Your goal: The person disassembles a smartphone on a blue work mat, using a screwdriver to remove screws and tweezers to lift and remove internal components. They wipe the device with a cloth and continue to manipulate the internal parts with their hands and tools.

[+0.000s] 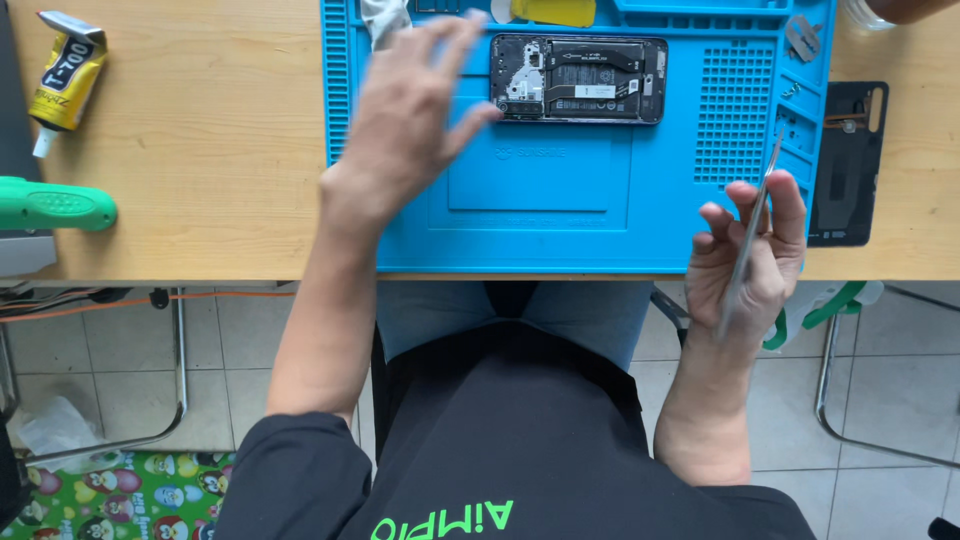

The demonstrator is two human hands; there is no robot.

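An opened phone [578,78] with its back off lies on a blue work mat [560,210], its dark inner parts showing. My left hand [405,125] hovers blurred just left of the phone, fingers spread, holding nothing. My right hand [748,258] rests at the mat's near right corner, palm up, fingers curled around thin metal tweezers [748,235] that point toward the mat's far right.
A black phone back cover [848,165] lies right of the mat. A yellow glue tube [62,80] and a green-handled tool [55,205] sit on the wooden table's [200,150] left side. A yellow pick [552,11] lies at the mat's far edge.
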